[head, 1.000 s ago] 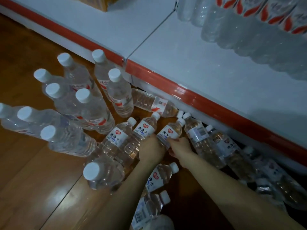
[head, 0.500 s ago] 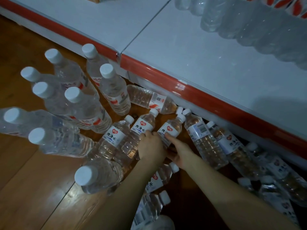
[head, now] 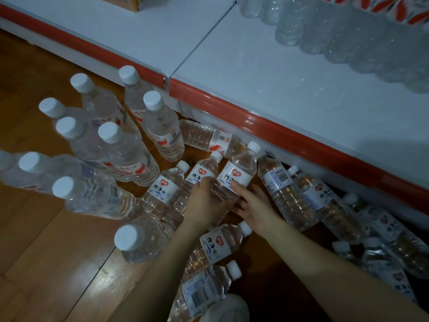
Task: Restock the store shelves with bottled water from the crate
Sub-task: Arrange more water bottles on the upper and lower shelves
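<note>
Both hands meet on one small water bottle (head: 234, 180) lying on the wooden floor (head: 34, 240): the left hand (head: 209, 201) wraps its body from the left, and the right hand (head: 253, 205) closes on it from the right, thumb on the label. More small bottles lie flat around it, just below the red-edged shelf (head: 290, 89). Larger bottles (head: 120, 149) stand upright in a group to the left. Stocked bottles (head: 336, 31) line the shelf's far right corner.

upright bottles (head: 130, 156) left on floor (head: 34, 240) | lying bottles (head: 287, 194) right, under shelf (head: 267, 89)
</note>
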`<state>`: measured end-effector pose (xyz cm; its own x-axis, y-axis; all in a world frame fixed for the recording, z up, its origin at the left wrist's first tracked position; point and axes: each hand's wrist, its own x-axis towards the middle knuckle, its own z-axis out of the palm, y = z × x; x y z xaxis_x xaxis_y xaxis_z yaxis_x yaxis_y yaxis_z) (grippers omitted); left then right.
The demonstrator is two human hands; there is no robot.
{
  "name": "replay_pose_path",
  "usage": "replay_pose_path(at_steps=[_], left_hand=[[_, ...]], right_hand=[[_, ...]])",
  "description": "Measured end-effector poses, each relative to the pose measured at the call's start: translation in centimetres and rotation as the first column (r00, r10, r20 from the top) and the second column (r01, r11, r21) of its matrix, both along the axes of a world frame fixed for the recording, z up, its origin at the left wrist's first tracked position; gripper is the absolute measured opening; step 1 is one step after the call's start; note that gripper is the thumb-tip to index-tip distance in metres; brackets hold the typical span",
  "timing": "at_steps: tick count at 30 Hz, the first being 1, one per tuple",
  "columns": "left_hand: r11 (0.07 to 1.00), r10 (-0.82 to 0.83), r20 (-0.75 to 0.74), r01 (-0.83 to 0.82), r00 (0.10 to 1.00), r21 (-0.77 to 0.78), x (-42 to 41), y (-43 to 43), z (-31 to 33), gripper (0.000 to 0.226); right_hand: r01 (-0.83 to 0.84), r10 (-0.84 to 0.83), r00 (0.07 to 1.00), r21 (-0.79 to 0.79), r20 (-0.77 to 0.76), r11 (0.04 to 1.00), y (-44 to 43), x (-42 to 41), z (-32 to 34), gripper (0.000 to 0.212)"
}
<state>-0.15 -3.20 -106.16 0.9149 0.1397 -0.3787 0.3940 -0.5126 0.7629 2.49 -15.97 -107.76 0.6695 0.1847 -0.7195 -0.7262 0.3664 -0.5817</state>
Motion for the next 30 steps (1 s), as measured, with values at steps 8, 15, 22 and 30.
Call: replay_pose_path(at_steps=[8,15,22,30], left_hand=[[0.869,0.081,0.109,-0.017,0.991,-0.494,-0.6,1.2,3.4,0.051],[0.797,0.246,0.167,-0.102,0.955,-0.595,0.1,1.5,7.5,0.050],[0.755,0.228,0.283,0.014,0.932,-0.656,0.8,2.5,14.1,0.048],[0.790,0.237,0.488,0.125,0.840,-0.600,1.9,3.0,23.3,0.051]], right_hand=[[-0.169,0.167,0.971,-0.004,0.168,0.986,-0.1,1.4,3.9,0.045],[-0.448,0.458,0.823,-0.113,0.334,0.887,-0.2,4.6,9.8,0.059],[-0.498,0.531,0.729,-0.197,0.432,0.844,0.0,6.6,18.4,0.062],[-0.465,0.561,0.583,-0.325,0.588,0.824,0.0,6.7,29.7,0.061]])
